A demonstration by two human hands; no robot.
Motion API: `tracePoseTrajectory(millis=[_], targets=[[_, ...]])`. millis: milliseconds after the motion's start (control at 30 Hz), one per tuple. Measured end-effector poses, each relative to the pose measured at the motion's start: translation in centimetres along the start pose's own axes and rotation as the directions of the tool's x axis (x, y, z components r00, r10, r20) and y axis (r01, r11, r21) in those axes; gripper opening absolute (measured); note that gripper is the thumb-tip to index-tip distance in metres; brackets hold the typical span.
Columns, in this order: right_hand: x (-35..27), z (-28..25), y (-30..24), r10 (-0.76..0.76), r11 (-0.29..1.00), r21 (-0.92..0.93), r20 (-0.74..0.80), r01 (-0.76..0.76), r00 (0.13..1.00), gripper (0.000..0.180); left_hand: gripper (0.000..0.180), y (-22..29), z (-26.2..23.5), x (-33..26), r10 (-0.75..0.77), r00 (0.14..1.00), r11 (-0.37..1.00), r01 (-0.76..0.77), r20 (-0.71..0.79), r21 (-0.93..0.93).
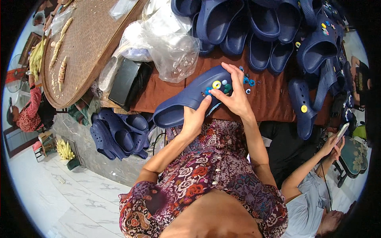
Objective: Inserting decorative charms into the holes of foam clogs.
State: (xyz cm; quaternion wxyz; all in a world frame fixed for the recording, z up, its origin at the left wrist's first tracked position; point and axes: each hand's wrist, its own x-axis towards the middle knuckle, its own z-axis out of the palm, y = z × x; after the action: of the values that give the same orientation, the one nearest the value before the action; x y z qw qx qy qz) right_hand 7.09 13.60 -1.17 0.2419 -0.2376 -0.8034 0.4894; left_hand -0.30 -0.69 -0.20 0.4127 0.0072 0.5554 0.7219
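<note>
A navy blue foam clog (pixel 174 104) lies slantwise in front of me, its toe to the upper right and its heel to the lower left. My left hand (pixel 194 119) grips it at the side, fingers inside the foot opening and thumb on the outside by the decorations. Over the toe curves my right hand (pixel 237 98), its thumb pressing near the blue shoe charm (pixel 208 91). A yellow ring charm (pixel 216 85) and a dark green charm (pixel 228 88) sit on the upper. The strap is partly hidden by my hands.
Loose blue charms (pixel 249 82) lie on the brown cloth (pixel 274 91) beyond the toe. Many clogs (pixel 264 23) are piled at the back and right; others (pixel 119 133) sit lower left. A clear plastic bag (pixel 174 55), black box (pixel 129 83) and woven tray (pixel 87 43) stand left. Another person holds a phone (pixel 342 131).
</note>
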Motion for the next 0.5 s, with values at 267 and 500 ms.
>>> tracePoseTrajectory(millis=[267, 500], targets=[[-0.5, -0.4, -0.6, 0.022, 0.999, -0.04, 0.022, -0.021, 1.0, 0.071, 0.037, -0.4, -0.1, -0.5, 0.14, 0.986, 0.941, -0.162, 0.093, 0.298], [-0.7, 1.6, -1.6, 0.013, 0.987, -0.16, -0.059, -0.022, 0.998, 0.061, 0.028, 1.1, -1.0, 0.0, 0.092, 0.995, 0.982, -0.085, -0.036, 0.167]])
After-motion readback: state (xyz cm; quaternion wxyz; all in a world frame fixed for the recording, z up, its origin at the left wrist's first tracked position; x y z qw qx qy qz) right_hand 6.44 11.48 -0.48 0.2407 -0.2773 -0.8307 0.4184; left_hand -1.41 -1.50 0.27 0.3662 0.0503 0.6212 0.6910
